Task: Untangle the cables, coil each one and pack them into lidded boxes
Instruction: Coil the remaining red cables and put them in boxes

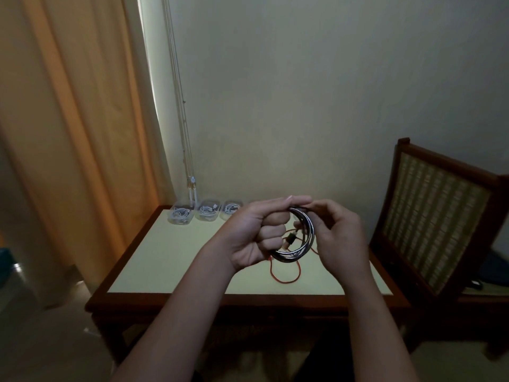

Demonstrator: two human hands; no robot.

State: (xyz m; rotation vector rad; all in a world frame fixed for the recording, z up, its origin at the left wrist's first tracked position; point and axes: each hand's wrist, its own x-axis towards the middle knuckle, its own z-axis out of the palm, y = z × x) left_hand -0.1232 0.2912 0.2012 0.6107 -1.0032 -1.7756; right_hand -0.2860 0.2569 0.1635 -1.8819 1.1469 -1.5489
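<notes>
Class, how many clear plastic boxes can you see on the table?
3, in a row at the far edge of the table: left box, middle box, right box beside the left hand. More may hide behind it.

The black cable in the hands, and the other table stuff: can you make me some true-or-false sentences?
1. The left hand grips the coiled dark cable. True.
2. The red cable is packed in a box. False: it lies loose on the table.
3. The clear boxes at the table's far edge hold white cables. True.
4. The right hand rests flat on the table. False: it is raised, holding the coil's other side.
5. The chair stands left of the table. False: it stands on the right.
</notes>
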